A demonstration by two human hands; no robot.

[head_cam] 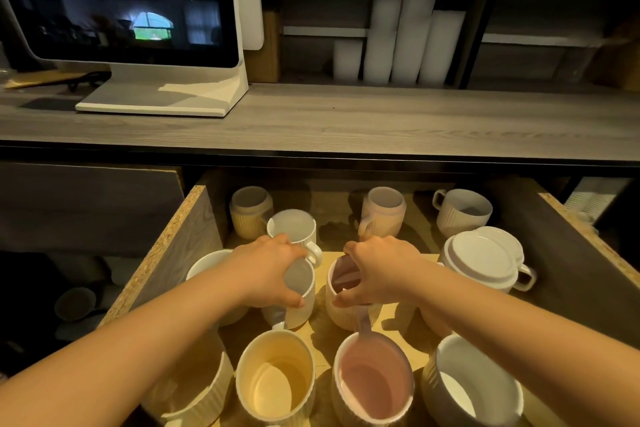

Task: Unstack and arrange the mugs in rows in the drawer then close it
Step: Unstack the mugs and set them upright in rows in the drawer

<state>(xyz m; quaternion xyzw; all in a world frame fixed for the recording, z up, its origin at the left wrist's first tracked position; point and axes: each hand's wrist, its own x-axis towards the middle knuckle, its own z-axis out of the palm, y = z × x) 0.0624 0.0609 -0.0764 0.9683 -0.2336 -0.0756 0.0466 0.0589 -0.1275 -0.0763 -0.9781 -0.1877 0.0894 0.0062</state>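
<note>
While the drawer (180, 246) is open under the counter (346, 118), the left hand (266, 270) has fingers n thumb curled over the rim of a white mug (303, 302) mid-drawer. The right hand (377, 270) pinches the rim of a cream ribbed mug (341, 314) w/ a dark pink inside, just beside it. Both look upright, tho can't tell if they're resting on the drawer floor; nearer the front are a yellow-lined mug (277, 381) n a pink-lined mug (374, 378).
</note>
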